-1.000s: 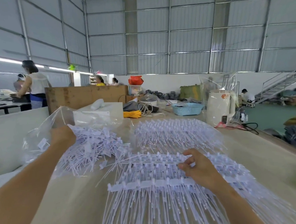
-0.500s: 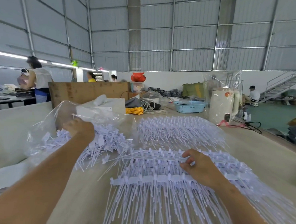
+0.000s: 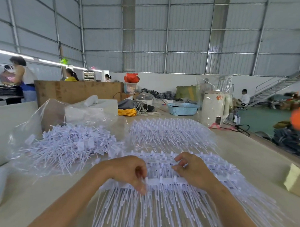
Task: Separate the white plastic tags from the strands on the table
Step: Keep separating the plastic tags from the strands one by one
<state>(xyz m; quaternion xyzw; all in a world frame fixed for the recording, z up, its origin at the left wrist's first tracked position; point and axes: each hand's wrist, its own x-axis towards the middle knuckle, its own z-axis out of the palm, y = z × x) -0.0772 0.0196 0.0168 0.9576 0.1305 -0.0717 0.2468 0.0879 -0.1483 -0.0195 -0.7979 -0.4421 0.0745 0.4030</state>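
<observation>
Back from the loose tag pile (image 3: 67, 146), left hand (image 3: 129, 173) pinching the crosswise tag strip (image 3: 165, 180), right hand (image 3: 190, 169) gripping alongside.

I sit at a long pale table (image 3: 249, 160) inside a big hall with grey corrugated metal walls (image 3: 177, 44) and steel framing. Strip lights (image 3: 11, 53) glow along the wall to my left. A wooden board (image 3: 77, 92) stands across the table ahead of me, with a blue basket (image 3: 183, 109) and a yellow cord bundle (image 3: 127, 112) near it. A green floor (image 3: 261, 118) spreads to my right, below a metal staircase (image 3: 277, 86).
</observation>
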